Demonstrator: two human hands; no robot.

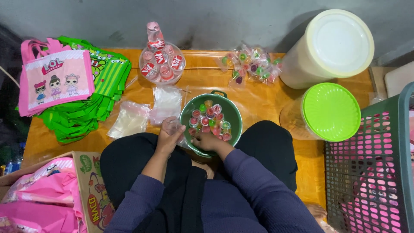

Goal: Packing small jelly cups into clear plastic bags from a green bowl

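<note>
Fingers of the left hand point(169, 131) pinched a small clear bag point(176, 127) at the rim of the green bowl point(233, 116), while the right hand point(206, 141) closed on jelly cups point(210, 118) inside it.

Head view: the bowl sat on the orange mat point(258, 99) just before the person's knees. Beyond it lay 2 flat clear bags point(146, 112), 1 ring of water cups point(162, 64) and 1 heap of filled packets point(251, 64); right of it stood 2 lidded tubs point(332, 47), 1 white-lidded, 1 green-lidded. Left of it lay 1 stack of tote bags point(64, 84). Roughly 15 cups showed in the bowl. Likely slip: the limp bag mouth could fold shut, letting a cup drop onto the lap.
</note>
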